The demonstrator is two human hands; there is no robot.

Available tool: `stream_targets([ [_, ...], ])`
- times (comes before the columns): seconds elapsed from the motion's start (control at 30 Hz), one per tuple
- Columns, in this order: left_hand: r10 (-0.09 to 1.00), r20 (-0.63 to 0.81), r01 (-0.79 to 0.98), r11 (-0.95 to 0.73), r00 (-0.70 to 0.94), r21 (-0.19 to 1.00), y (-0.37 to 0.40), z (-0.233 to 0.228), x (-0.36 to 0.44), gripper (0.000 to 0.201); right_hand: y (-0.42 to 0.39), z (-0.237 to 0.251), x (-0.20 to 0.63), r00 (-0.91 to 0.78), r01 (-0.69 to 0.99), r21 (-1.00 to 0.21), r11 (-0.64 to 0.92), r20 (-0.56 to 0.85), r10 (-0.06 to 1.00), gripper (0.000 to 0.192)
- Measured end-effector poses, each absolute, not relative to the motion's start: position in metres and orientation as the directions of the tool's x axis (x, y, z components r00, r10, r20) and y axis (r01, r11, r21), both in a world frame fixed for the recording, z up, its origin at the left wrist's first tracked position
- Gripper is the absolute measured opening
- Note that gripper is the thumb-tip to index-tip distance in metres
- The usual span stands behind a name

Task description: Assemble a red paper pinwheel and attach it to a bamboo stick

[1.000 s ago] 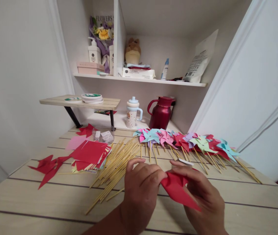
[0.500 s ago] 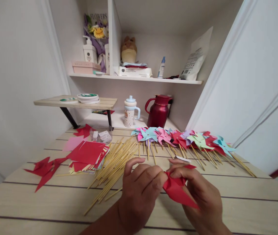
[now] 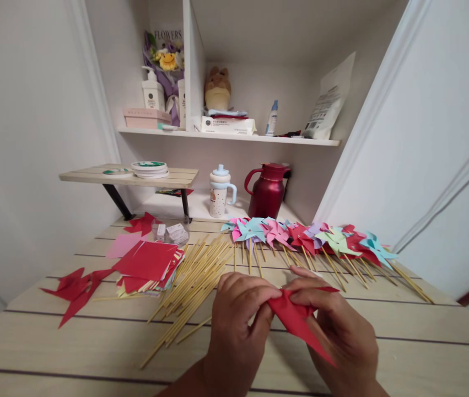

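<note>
So over the last second my left hand (image 3: 240, 325) went from fingers spread out a bit, index finger sticking up over the bamboo sticks, to curled right down, with the fingertips (image 3: 269, 295) now pinching the top corner of the folded red paper piece (image 3: 298, 320). My right hand (image 3: 337, 325) closed in too, thumb and finger meeting my left at that same corner. The paper got tighter: before it was a wider, flatter red shape, now it's narrower, with one long point hanging down to the right and a small tip poking out to the right at the top.
</note>
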State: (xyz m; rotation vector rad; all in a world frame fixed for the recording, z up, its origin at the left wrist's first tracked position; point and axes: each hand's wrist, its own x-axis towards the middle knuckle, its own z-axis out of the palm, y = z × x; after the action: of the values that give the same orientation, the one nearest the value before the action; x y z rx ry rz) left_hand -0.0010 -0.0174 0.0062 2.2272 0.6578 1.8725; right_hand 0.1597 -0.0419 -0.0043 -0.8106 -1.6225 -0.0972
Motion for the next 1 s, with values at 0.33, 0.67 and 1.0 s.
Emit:
stream_targets([
  [0.33, 0.508, 0.847, 0.212, -0.855, 0.153, 0.474, -0.017, 0.010, -0.001, 0.022, -0.041, 0.002, 0.158, -0.078, 0.569, -0.270, 0.777, 0.923, 0.378, 0.033],
  [0.67, 0.561, 0.825, 0.168, -0.822, 0.071, 0.544, -0.012, 0.001, 0.000, 0.024, -0.037, -0.003, 0.148, 0.259, 0.277, -0.657, 0.701, 0.754, 0.604, 0.070],
  [1.0, 0.534, 0.834, 0.187, -0.841, 0.139, 0.507, -0.011, 0.006, -0.002, 0.020, -0.030, -0.003, 0.157, 0.275, 0.022, -0.906, 0.423, 0.412, 0.869, 0.051],
])
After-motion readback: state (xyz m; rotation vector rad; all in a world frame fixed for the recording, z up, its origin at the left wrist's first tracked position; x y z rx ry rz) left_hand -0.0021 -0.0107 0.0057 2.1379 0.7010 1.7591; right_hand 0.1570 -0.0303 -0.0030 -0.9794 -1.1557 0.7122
